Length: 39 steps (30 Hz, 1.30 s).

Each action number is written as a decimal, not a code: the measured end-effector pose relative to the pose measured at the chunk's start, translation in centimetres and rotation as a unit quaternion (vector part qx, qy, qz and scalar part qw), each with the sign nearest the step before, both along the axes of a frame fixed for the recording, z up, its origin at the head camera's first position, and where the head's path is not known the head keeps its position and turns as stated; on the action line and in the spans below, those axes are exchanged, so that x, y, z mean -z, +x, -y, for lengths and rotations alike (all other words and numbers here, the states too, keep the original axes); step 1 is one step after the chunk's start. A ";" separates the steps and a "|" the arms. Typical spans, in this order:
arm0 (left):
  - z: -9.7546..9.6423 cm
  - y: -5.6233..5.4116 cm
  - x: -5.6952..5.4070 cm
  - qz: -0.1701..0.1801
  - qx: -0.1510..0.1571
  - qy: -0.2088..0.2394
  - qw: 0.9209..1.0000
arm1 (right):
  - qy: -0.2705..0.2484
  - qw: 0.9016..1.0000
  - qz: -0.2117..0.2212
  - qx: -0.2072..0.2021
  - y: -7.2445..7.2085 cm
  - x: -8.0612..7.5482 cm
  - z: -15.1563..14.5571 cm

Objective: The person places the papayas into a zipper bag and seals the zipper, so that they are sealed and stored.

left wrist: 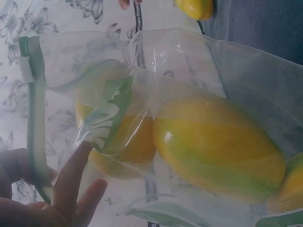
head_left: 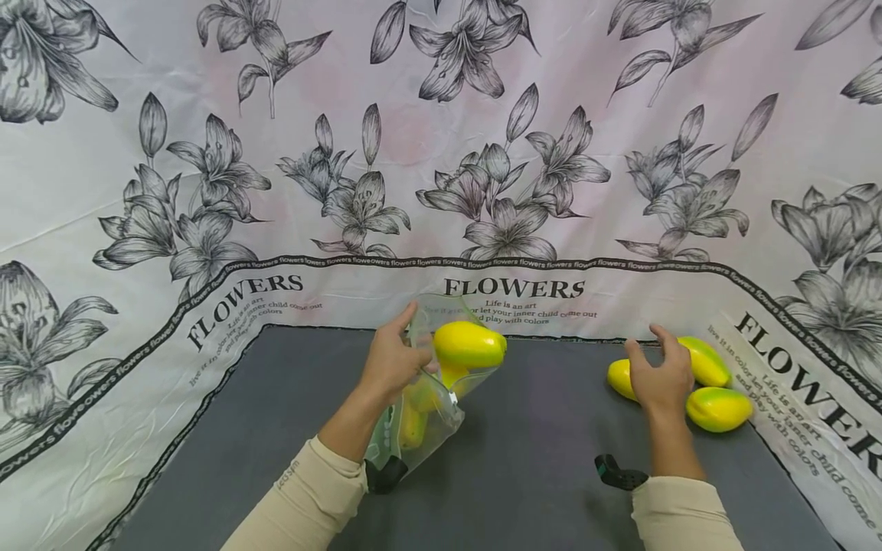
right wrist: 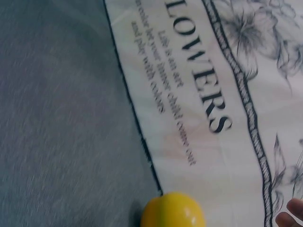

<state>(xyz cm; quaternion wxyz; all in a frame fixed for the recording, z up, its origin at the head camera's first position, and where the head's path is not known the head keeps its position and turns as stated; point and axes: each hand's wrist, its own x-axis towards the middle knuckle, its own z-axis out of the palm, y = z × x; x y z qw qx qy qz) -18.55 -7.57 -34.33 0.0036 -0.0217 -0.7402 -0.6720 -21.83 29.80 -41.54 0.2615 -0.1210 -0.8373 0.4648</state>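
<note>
My left hand (head_left: 393,356) grips the open edge of a clear zip bag (head_left: 434,448) with a green zip strip (left wrist: 35,118). Inside are several yellow-green mangoes; one mango (head_left: 468,344) lies near the mouth, and another mango (left wrist: 218,146) shows through the plastic in the left wrist view. My right hand (head_left: 661,383) is held above the table at the right, fingers parted and holding nothing. Around it lie three more: a mango (head_left: 622,380) partly hidden on its left, a mango (head_left: 706,361) behind, and a mango (head_left: 720,409) to its right.
A dark grey cloth (head_left: 537,459) covers the tabletop. White fabric (head_left: 386,298) printed with flowers and lettering rises behind and along both sides. Black wrist-camera mounts (head_left: 620,473) sit at both sleeves.
</note>
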 end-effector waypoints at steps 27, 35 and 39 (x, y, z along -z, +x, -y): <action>0.0 0.0 -0.1 -0.002 0.009 0.009 1.000 | 0.077 0.982 0.166 -0.045 -1.7 7.1 -5.9; -0.1 -0.1 0.1 -0.009 0.005 -0.002 1.000 | 0.091 0.978 0.181 -0.052 -2.0 7.7 -6.1; -0.2 0.0 0.1 -0.006 0.007 0.000 1.000 | 0.090 0.974 0.204 -0.044 -2.0 7.7 -6.1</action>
